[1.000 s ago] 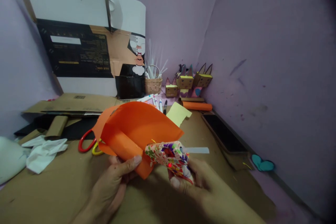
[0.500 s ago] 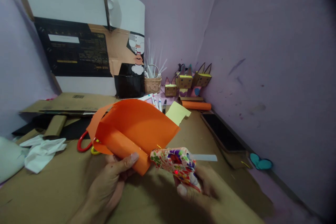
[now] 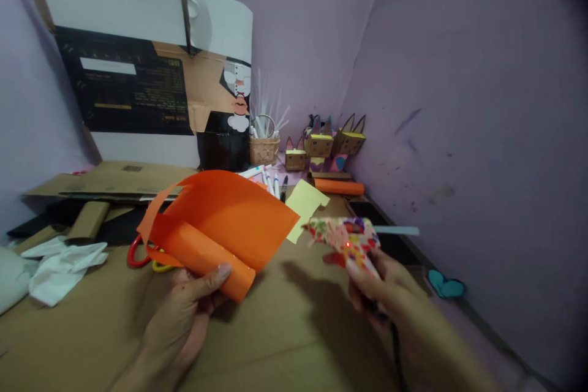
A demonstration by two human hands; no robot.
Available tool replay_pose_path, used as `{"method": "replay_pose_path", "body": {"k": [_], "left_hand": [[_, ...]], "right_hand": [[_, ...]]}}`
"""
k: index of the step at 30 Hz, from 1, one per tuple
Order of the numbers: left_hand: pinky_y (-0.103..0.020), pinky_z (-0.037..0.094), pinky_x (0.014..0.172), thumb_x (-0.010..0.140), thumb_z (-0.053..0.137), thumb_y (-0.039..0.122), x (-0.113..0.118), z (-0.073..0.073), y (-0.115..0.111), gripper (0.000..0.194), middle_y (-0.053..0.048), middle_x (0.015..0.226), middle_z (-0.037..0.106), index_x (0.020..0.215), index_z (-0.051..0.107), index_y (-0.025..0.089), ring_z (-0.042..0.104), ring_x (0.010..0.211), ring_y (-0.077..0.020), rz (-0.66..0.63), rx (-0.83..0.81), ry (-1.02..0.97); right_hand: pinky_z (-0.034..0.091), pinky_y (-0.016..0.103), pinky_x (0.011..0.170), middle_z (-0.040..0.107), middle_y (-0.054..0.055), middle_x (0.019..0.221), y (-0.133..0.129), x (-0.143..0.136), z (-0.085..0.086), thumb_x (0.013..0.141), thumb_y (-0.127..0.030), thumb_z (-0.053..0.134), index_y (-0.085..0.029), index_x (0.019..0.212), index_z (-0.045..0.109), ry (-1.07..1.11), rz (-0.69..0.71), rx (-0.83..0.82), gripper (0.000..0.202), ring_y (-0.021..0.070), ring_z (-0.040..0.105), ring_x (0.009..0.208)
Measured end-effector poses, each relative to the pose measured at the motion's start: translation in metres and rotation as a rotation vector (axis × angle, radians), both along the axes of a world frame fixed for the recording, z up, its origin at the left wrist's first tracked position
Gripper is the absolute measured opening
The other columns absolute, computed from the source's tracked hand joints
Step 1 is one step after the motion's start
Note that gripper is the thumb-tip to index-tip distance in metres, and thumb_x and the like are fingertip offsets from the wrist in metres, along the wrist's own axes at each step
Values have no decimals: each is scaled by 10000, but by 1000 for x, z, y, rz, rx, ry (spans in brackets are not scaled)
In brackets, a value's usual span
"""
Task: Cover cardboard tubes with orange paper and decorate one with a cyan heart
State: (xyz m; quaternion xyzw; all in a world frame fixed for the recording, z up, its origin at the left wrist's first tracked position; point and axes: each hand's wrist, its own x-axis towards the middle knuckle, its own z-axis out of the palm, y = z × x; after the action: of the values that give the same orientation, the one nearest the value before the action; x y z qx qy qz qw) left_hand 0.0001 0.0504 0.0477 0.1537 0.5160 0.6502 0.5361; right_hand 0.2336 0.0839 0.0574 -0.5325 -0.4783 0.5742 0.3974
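Observation:
My left hand [image 3: 190,297] grips an orange cardboard tube [image 3: 211,254] near its lower end, thumb on top. Orange paper [image 3: 239,214] is joined to the tube and spreads out behind it in a wide curve. Small pale spots run along the line where tube and paper meet. In my right hand [image 3: 372,282] is a glue gun [image 3: 346,239] with a flower-patterned cover and a small red light. A whitish glue stick [image 3: 399,230] pokes out of its back, and a dark cord hangs below. The gun's nozzle points left, apart from the orange paper.
Red-handled scissors [image 3: 134,255] lie partly under the orange paper. White tissue [image 3: 67,269] and flattened cardboard [image 3: 114,177] are at left. Behind are yellow paper [image 3: 303,202], markers [image 3: 271,182], a basket [image 3: 264,150] and cardboard animal figures [image 3: 319,145]. A dark tablet [image 3: 397,245] lies by the right wall.
My right hand has moved the glue gun up and to the right, away from the tube's edge. The left hand with the tube has shifted slightly left.

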Motion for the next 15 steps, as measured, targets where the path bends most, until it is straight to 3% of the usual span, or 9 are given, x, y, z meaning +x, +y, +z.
{"method": "replay_pose_path", "body": {"k": [2,3,5,8,15], "left_hand": [[-277,576,595,632,666,13,0,0,1,487,-20,832,695,1072,586,206,672,775,-215,32,-10,-1],[-291,579,595,616,674,10,1,0,1,505,-25,831,697,1075,590,201,674,774,-226,40,-18,-4],[-317,584,606,596,687,15,1,0,2,520,-35,824,700,1078,596,189,675,778,-245,40,-25,-12],[-330,588,621,598,690,32,2,0,2,504,-48,826,701,1073,601,177,675,797,-257,35,-25,-13],[-285,582,572,602,689,42,2,2,0,497,-43,844,702,1071,595,178,673,796,-245,17,-16,-8]], "right_hand": [[302,153,308,520,-45,531,27,-5,-3,689,-386,672,-175,852,588,88,-148,20,280,76,411,397],[355,153,340,514,-46,546,41,-8,-6,655,-333,706,-168,801,590,153,-196,21,249,75,441,427],[443,183,410,536,-27,563,70,-14,-12,621,-270,725,-145,710,598,197,-250,11,200,85,491,469],[437,190,405,545,-16,531,101,-23,-22,625,-271,722,-141,634,584,190,-280,17,190,88,499,451],[480,240,487,602,32,550,115,-42,-38,646,-218,683,-125,589,607,129,-210,8,133,122,556,489]]}}
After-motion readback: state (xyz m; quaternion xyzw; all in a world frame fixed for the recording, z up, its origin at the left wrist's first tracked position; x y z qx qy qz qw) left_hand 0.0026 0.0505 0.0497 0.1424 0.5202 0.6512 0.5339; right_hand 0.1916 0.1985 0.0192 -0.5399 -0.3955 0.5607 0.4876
